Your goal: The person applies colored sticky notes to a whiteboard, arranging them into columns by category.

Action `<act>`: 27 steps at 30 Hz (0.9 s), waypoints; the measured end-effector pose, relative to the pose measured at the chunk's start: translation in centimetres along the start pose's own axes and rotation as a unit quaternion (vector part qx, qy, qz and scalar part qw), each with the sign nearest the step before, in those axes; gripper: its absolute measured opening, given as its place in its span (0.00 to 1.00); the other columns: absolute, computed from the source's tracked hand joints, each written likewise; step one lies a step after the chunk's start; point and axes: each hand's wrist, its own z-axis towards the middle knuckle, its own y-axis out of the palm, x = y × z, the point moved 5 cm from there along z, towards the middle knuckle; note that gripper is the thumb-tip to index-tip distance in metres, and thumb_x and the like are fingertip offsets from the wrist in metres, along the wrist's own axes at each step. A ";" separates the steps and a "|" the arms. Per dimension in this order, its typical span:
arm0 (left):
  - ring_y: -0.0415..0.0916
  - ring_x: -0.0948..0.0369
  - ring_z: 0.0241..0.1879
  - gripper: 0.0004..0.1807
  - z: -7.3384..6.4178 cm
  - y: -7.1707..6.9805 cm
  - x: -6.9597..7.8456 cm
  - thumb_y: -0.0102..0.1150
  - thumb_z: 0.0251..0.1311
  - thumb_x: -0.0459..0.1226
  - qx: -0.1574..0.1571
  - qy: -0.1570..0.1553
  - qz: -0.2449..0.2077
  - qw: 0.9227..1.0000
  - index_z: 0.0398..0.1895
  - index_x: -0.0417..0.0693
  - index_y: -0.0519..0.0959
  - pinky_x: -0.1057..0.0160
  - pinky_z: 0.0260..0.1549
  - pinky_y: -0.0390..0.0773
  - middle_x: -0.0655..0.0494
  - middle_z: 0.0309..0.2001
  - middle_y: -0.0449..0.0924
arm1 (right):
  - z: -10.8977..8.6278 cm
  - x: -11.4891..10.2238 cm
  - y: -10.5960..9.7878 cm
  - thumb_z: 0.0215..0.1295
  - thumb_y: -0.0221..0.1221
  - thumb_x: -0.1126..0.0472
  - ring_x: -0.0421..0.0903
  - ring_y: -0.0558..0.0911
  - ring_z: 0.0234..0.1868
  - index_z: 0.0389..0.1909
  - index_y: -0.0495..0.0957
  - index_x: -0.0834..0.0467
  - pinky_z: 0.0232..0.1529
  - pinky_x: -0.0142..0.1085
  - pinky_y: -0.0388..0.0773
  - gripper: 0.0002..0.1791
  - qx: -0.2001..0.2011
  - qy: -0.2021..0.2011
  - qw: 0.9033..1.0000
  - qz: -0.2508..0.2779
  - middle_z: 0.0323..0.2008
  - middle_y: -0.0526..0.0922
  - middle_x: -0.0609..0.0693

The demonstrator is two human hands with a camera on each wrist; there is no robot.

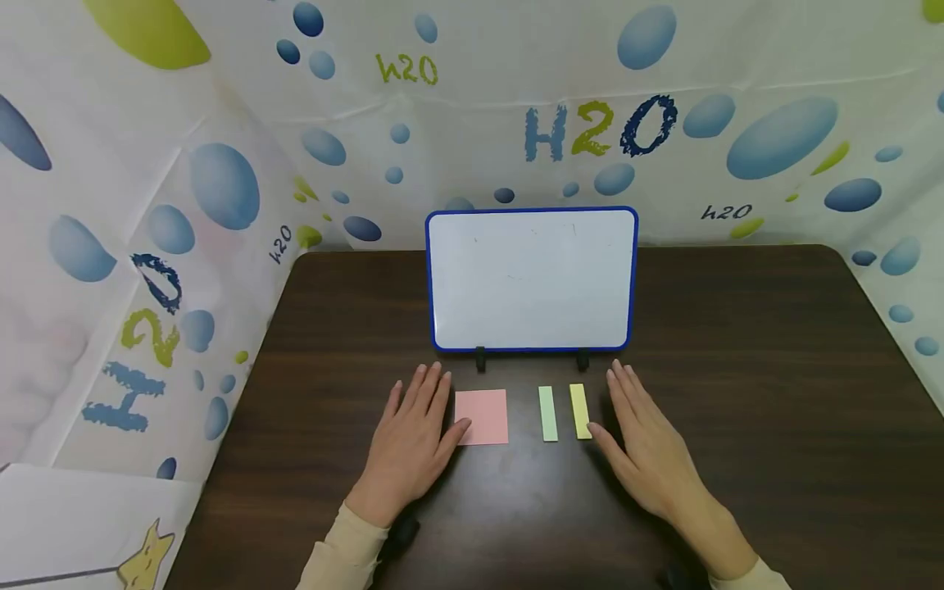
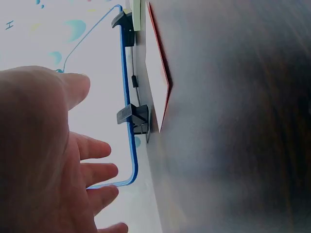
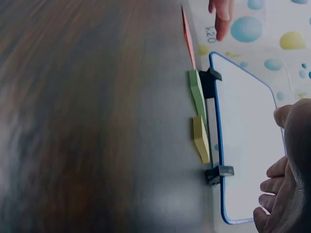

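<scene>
My left hand (image 1: 413, 442) is held with straight fingers beside a square pad of pink sticky notes (image 1: 487, 416); its thumb overlaps the pad's left edge in the head view. On the other side, my right hand (image 1: 652, 451) has its fingers extended, the thumb tip right at a narrow yellow sticky-note pad (image 1: 578, 410). Between the pink and yellow pads lies a narrow green one (image 1: 547, 414). Behind the row stands a blue-framed whiteboard (image 1: 531, 283), propped on two black feet (image 2: 133, 114). Neither hand grips anything.
Dark wood-look tabletop (image 1: 752, 369) extends to both sides of the board. A white curtain (image 1: 487, 74) with blue bubbles and H2O lettering hangs along the back and left. At lower left is a white surface (image 1: 66, 516) with a yellow star figure.
</scene>
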 end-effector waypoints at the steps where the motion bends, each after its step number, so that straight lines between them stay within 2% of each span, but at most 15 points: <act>1: 0.48 0.50 0.82 0.41 0.0 0.0 0.1 0.40 0.75 0.62 -0.001 0.005 0.002 1.000 0.80 0.46 0.57 0.40 0.79 0.52 0.48 0.82 0.51 | 0.0 -0.1 0.0 0.77 0.52 0.44 0.53 0.50 0.83 0.82 0.49 0.59 0.80 0.25 0.32 0.42 -0.001 0.000 1.000 0.004 0.82 0.52 0.56; 9: 0.54 0.52 0.80 0.38 -0.2 0.2 0.7 0.45 0.75 0.59 -0.005 0.049 -0.003 0.999 0.77 0.43 0.63 0.43 0.79 0.56 0.48 0.79 0.59 | 0.6 -2.1 1.0 0.78 0.52 0.45 0.52 0.55 0.82 0.80 0.54 0.59 0.81 0.30 0.45 0.38 -0.023 -0.022 0.999 0.031 0.81 0.55 0.53; 13: 0.57 0.54 0.79 0.35 -0.4 0.4 1.1 0.45 0.76 0.56 -0.010 0.075 -0.013 0.997 0.77 0.45 0.65 0.46 0.78 0.59 0.50 0.79 0.61 | 1.1 -3.3 1.5 0.79 0.50 0.46 0.52 0.57 0.81 0.80 0.55 0.60 0.81 0.41 0.55 0.37 -0.035 -0.047 0.998 0.027 0.81 0.55 0.53; 17: 0.56 0.55 0.79 0.35 -0.5 0.7 1.1 0.43 0.77 0.56 -0.023 0.079 -0.020 0.996 0.77 0.46 0.64 0.46 0.78 0.59 0.51 0.79 0.60 | 1.7 -4.8 2.1 0.79 0.50 0.48 0.52 0.57 0.81 0.79 0.56 0.61 0.77 0.53 0.64 0.36 -0.047 -0.080 0.995 0.024 0.81 0.56 0.54; 23: 0.58 0.54 0.79 0.35 -0.6 0.9 0.8 0.45 0.76 0.56 -0.020 0.081 -0.017 0.996 0.77 0.45 0.65 0.45 0.78 0.60 0.51 0.79 0.61 | 2.3 -6.8 3.3 0.79 0.51 0.49 0.51 0.59 0.81 0.78 0.58 0.62 0.75 0.51 0.67 0.35 -0.050 -0.135 0.989 0.015 0.80 0.59 0.55; 27: 0.62 0.55 0.77 0.34 -0.6 0.9 0.9 0.47 0.76 0.55 -0.008 0.096 -0.010 0.995 0.76 0.45 0.67 0.45 0.76 0.63 0.50 0.77 0.64 | 2.6 -7.8 4.3 0.79 0.50 0.49 0.51 0.61 0.80 0.78 0.60 0.62 0.75 0.50 0.68 0.34 -0.061 -0.158 0.986 0.007 0.79 0.61 0.55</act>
